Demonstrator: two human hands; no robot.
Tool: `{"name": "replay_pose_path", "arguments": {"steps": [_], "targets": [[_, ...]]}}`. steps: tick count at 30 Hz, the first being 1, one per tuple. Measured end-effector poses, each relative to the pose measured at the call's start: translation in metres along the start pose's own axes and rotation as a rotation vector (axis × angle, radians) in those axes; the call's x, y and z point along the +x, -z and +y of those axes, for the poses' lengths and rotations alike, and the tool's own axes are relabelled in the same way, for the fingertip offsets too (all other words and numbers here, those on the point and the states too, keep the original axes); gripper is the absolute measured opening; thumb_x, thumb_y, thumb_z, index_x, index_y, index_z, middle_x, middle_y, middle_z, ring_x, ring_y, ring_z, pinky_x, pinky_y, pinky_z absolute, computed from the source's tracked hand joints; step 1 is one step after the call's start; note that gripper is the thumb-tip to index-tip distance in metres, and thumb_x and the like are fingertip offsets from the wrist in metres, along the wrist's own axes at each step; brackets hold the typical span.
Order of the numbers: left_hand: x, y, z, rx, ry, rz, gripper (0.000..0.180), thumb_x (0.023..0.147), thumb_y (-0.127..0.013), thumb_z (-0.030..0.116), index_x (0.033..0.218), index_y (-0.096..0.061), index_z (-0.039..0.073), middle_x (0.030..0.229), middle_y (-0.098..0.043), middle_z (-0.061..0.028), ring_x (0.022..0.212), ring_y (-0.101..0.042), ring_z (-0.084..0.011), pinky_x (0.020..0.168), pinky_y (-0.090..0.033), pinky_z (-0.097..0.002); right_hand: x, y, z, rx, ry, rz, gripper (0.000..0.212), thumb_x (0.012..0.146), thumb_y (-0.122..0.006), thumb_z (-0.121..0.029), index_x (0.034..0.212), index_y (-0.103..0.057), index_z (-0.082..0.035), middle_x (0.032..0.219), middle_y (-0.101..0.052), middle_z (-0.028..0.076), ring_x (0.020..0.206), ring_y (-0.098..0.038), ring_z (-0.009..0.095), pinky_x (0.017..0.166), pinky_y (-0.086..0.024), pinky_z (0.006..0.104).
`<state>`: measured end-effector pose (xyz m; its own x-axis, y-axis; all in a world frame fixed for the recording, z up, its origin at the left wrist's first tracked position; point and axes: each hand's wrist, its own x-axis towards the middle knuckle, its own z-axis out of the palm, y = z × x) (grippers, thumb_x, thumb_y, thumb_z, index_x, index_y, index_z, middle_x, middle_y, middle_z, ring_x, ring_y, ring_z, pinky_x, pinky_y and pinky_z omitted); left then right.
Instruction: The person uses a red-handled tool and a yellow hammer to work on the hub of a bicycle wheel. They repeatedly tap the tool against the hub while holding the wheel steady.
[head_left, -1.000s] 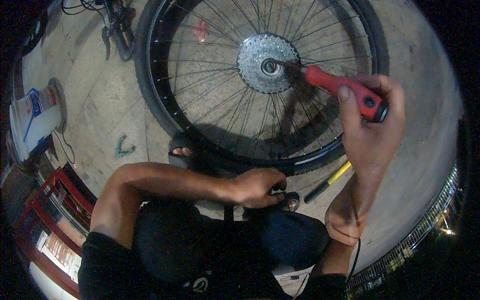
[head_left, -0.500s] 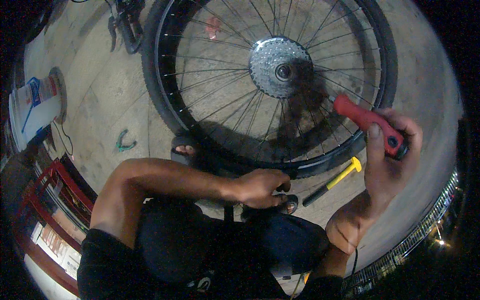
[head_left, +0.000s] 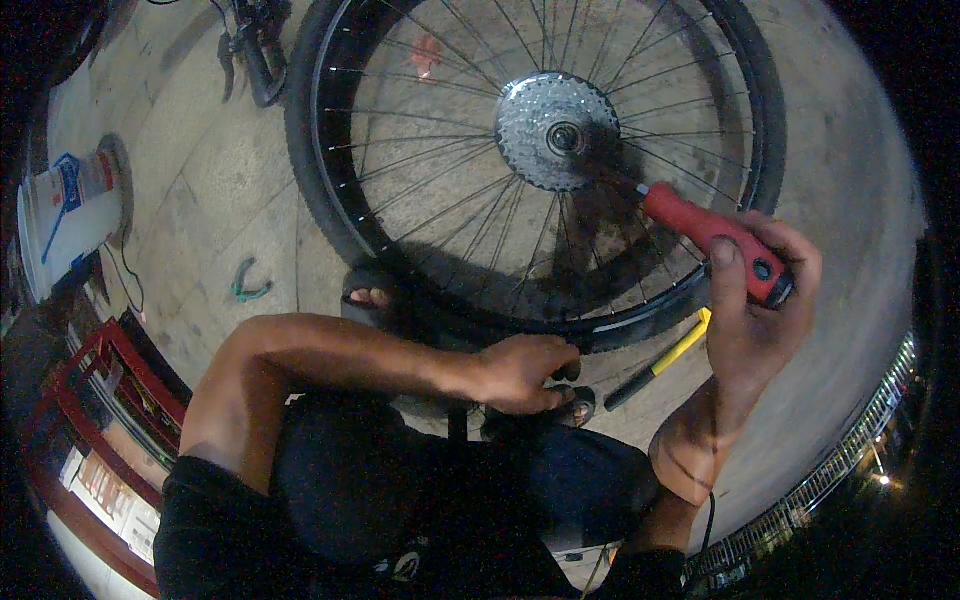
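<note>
My right hand (head_left: 765,300) is closed round the red handle of a screwdriver (head_left: 700,225). Its thin shaft points left toward the silver cassette (head_left: 557,130) at the hub of a bicycle wheel (head_left: 330,205); hand shadow hides whether the tip touches. The wheel lies before me, cassette facing up, with a black tyre and dark spokes. My left hand (head_left: 525,372) is curled near the tyre's near edge, above a sandalled foot (head_left: 580,408); whatever its fingers hold, if anything, is hidden.
A yellow and black hammer-like tool (head_left: 660,360) lies beside the near tyre. Green-handled pliers (head_left: 250,283) rest on the floor at left. Farther left stand a white bucket (head_left: 70,225) and a red metal frame (head_left: 75,430). Dark bicycle parts (head_left: 260,60) show at upper left.
My right hand has moved slightly left with the screwdriver, bringing its shaft closer to the cassette. The wheel has shifted very little; my left hand stays put.
</note>
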<state>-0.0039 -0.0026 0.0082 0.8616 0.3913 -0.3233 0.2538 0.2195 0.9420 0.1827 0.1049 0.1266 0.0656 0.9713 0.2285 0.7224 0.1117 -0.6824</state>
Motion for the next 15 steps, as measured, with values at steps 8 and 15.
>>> {"name": "replay_pose_path", "arguments": {"steps": [8,15], "targets": [[0.004,0.018,-0.004,0.008,-0.091,0.221,0.035,0.08,-0.071,0.024,0.105,-0.06,0.002,0.099,-0.063,-0.0195,0.093,-0.062,-0.0382,0.081,-0.05,-0.0467,-0.002,-0.002,-0.004,-0.109,-0.037,-0.035,0.031,0.082,-0.078,-0.007,0.107,-0.061,-0.002,0.102,-0.067,0.009,0.093,-0.064,0.016,0.084,-0.051,0.0291],[0.009,0.042,-0.002,-0.029,-0.006,0.396,0.028,0.082,-0.071,0.019,0.103,-0.063,0.004,0.097,-0.065,-0.0185,0.094,-0.063,-0.0365,0.08,-0.051,-0.0437,-0.002,-0.009,-0.023,-0.125,-0.038,-0.127,0.037,0.077,-0.082,-0.007,0.107,-0.061,-0.003,0.101,-0.067,0.01,0.091,-0.064,0.018,0.082,-0.052,0.03]]}}
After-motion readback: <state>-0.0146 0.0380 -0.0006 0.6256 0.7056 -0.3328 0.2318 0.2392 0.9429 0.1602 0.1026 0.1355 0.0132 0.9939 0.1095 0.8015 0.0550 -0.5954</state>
